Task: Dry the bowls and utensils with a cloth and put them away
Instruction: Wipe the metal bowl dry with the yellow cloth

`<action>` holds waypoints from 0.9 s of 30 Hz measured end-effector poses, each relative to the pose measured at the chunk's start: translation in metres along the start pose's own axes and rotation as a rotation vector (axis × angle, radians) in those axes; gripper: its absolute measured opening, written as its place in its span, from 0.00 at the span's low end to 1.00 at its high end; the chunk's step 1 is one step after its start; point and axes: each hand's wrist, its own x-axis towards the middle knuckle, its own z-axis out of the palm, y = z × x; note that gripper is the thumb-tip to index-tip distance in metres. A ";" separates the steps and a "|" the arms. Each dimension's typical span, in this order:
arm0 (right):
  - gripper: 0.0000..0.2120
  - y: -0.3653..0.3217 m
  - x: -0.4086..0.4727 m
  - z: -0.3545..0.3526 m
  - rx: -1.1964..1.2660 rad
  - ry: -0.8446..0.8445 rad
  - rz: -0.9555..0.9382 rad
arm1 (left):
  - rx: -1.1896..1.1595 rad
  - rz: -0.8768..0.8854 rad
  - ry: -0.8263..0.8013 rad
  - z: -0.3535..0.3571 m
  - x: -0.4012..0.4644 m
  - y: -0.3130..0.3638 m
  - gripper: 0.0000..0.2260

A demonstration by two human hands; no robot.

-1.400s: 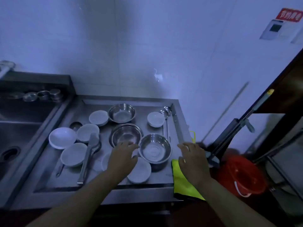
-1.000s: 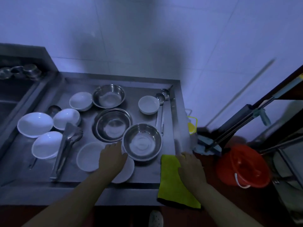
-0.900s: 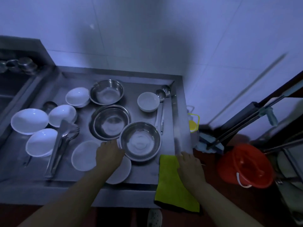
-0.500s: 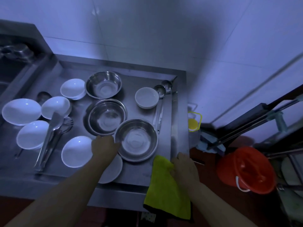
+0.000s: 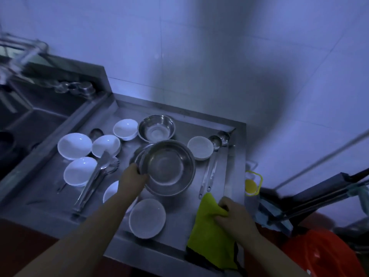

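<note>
My left hand (image 5: 132,179) grips the left rim of a steel bowl (image 5: 168,167) and holds it lifted and tilted above another steel bowl on the draining board (image 5: 179,232). My right hand (image 5: 232,214) pinches a yellow-green cloth (image 5: 211,232) that hangs over the board's front right edge. A third steel bowl (image 5: 156,127) sits at the back. Several white bowls lie around: one (image 5: 147,217) near the front edge, one (image 5: 200,147) to the right, others at the left. Tongs (image 5: 93,178) and two ladles (image 5: 211,162) lie on the board.
A sink (image 5: 30,120) is at the left with small steel cups (image 5: 73,87) on its ledge. A red bucket (image 5: 319,254), a yellow-capped bottle (image 5: 252,185) and mop handles (image 5: 319,198) stand to the right of the counter. A tiled wall is behind.
My left hand closed on the front steel bowl's rim and lifted it up over the middle bowl. My right hand gathered the cloth's top edge into its grip.
</note>
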 end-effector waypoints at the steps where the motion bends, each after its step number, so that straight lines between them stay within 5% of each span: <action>1: 0.11 -0.013 0.003 -0.006 0.018 0.032 -0.013 | -0.032 0.014 0.051 -0.013 0.001 0.001 0.08; 8: 0.12 -0.114 0.018 -0.033 0.022 0.295 -0.195 | -0.086 0.251 0.321 -0.106 0.005 -0.008 0.05; 19: 0.06 -0.298 0.025 0.025 0.196 0.580 -0.398 | -0.228 0.223 0.333 -0.238 0.004 -0.044 0.21; 24: 0.06 -0.374 0.031 0.083 0.094 0.731 -0.584 | -0.289 0.279 0.311 -0.273 0.006 -0.044 0.18; 27: 0.10 -0.402 0.044 0.113 -0.074 0.643 -0.767 | -0.377 0.267 0.301 -0.286 0.005 -0.041 0.11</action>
